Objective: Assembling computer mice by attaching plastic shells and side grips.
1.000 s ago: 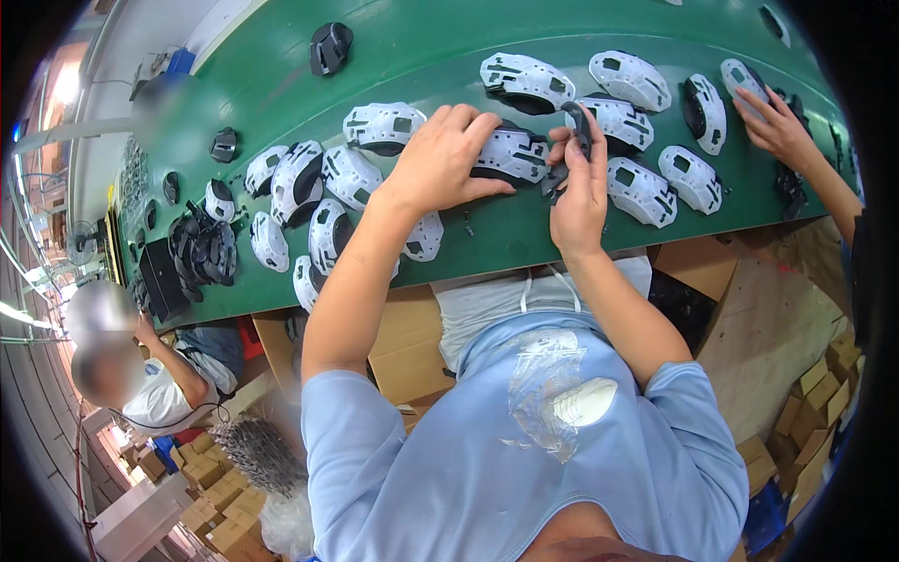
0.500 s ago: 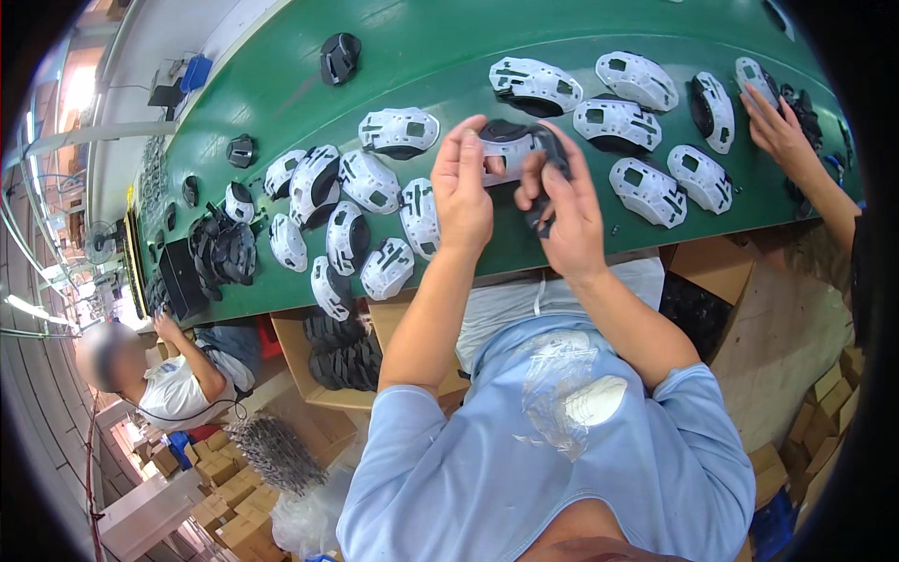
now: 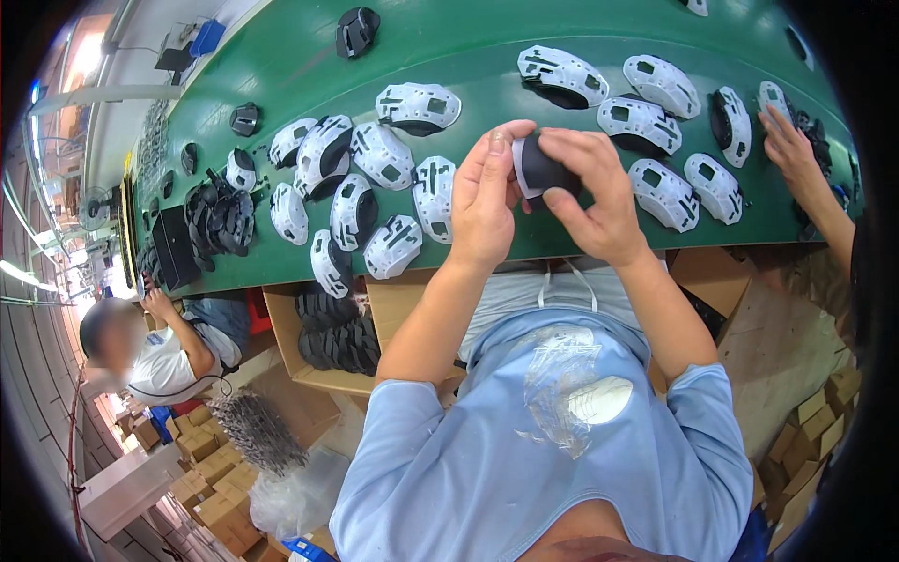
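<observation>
Green was the long table (image 3: 449,37), and its edges looked bent across the view. Many white shells (image 3: 420,108) with black parts lay on it, some touching their neighbours. The left hand (image 3: 485,201) and the right hand (image 3: 595,192) were both grasping one dark rounded piece (image 3: 545,170) with a pale edge, above the near part of the table. Under the table, at the left, stood an open carton (image 3: 328,379), in which dark curved pieces (image 3: 339,347) were lying in rows. Another carton (image 3: 716,281) stood at the right; its contents were difficult to make out. Brown boxes (image 3: 225,510) and a clear plastic bag (image 3: 300,496) lay at the lower left. At the far right, a co-worker's hand (image 3: 794,155) was visible, but the body was mostly cut off. The underside of the held piece was hidden.
</observation>
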Available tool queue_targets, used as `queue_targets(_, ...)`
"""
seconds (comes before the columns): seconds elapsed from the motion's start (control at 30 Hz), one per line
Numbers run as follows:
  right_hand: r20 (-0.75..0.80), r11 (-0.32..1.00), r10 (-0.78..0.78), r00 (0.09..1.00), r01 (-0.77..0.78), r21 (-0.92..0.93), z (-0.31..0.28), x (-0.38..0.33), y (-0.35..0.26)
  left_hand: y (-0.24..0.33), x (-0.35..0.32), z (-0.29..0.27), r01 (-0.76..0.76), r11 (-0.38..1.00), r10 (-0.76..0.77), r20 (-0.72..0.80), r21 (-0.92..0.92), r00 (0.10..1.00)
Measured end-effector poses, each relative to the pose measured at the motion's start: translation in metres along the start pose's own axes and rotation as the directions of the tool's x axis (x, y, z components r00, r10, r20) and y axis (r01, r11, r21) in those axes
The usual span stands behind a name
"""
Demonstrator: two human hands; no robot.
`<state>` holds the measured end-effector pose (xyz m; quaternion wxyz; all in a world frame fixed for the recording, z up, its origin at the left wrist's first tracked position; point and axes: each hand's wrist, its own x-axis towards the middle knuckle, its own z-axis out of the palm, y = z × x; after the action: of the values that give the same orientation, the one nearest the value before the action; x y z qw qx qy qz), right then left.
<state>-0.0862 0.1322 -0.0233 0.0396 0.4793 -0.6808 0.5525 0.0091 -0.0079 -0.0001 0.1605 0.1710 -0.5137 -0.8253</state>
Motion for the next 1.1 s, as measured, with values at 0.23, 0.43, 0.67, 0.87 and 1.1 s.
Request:
queue_targets(0.23, -0.028, 0.935, 0.051, 0.998, -0.038, 0.354, 0.021, -0.018, 0.009, 0.007, -0.008, 0.017, 0.023, 0.979, -0.008, 0.077, -0.201, 0.997)
queue_targets(0.43, -0.107, 0.944, 0.041, 0.993, -0.004, 0.331, 0.023, -0.012, -0.003, 0.006, -0.015, 0.001, -0.317, 0.858, 0.255, 0.199, 0.405, 0.946)
queue_targets(0.67, -0.183, 0.964, -0.044, 0.982, 0.090, 0.250, 0.026, -0.008, -0.018, -0.021, -0.013, 0.028, -0.494, 0.828, 0.478, 0.125, 0.265, 0.869)
queue_targets(0.87, -0.117, 0.989, -0.012, 0.993, 0.029, 0.145, 0.006, -0.012, -0.026, -0.009, -0.002, 0.002, -0.674, 0.473, 0.595, 0.358, 0.568, 0.720)
queue_targets(1.1, -0.009, 1.000, 0.013, 1.000, -0.013, 0.008, 0.005, -0.005, -0.038, -0.016, -0.009, 0.007, -0.366, 0.889, 0.341, 0.136, 0.276, 0.930)
